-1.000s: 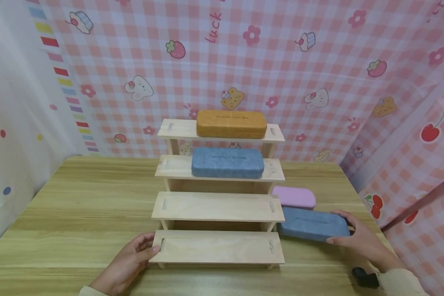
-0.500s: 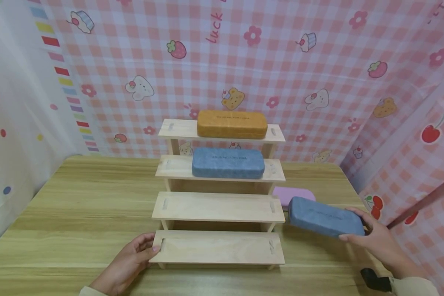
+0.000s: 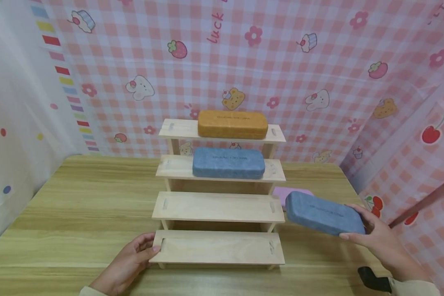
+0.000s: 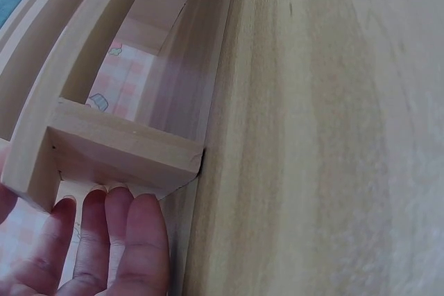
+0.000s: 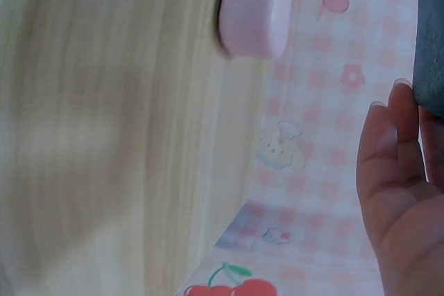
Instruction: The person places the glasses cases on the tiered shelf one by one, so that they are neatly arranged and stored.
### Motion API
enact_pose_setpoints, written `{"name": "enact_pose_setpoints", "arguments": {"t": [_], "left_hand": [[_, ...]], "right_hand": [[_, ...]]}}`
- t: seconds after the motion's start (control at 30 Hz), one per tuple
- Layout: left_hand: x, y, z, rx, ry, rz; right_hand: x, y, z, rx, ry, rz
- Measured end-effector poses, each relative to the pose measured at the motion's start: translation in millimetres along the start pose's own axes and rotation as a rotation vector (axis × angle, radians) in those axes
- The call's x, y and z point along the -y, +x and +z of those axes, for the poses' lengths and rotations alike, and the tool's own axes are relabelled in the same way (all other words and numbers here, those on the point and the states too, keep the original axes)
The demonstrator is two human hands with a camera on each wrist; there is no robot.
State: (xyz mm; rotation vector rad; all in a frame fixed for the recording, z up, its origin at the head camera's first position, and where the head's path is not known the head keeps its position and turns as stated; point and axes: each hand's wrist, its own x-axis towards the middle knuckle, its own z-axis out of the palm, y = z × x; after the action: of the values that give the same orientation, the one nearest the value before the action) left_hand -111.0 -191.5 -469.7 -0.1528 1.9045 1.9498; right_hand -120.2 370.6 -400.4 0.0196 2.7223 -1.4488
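Note:
My right hand grips the right end of a blue glasses case, thumb in front and fingers behind. The case hangs tilted above the table, to the right of a four-tier wooden display stand. Its dark end shows at the edge of the right wrist view. My left hand holds the left end of the stand's lowest step, thumb on top; in the left wrist view its fingers lie under the board. An orange glasses case rests on the top step, another blue case one step below.
A pink case lies on the wooden table right of the stand, partly hidden by the held case. A checked pink curtain hangs behind the table. A black strap-like piece sits at my right wrist.
My right hand has lifted the blue glasses case off the table and moved it slightly right, its left end tilting up. It now covers more of the pink case. My left hand stays put.

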Motion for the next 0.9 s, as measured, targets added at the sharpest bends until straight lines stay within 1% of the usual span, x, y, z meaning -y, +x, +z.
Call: {"name": "enact_pose_setpoints", "arguments": {"t": [0.17,0.27,0.4,0.53,0.73,0.9], "left_hand": [[0.0,-0.2,-0.6,0.005,0.002,-0.002],[0.0,-0.4,-0.9,0.009,0.002,-0.002],[0.3,-0.7,-1.0,0.008,-0.002,-0.001],[0.5,-0.7,-1.0,0.003,-0.004,-0.004],[0.2,-0.8,-0.6,-0.004,0.000,-0.010],[-0.3,-0.9,-0.4,0.001,-0.001,-0.002]], "right_hand": [[8,0.8,8,-0.023,0.034,-0.078],[17,1.4,14,-0.010,0.055,-0.112],[28,2.1,21,0.009,0.077,-0.136],[38,3.2,30,0.002,0.085,-0.144],[52,8.8,44,0.018,0.123,-0.098],[65,11.3,54,0.041,0.128,-0.092]]}}
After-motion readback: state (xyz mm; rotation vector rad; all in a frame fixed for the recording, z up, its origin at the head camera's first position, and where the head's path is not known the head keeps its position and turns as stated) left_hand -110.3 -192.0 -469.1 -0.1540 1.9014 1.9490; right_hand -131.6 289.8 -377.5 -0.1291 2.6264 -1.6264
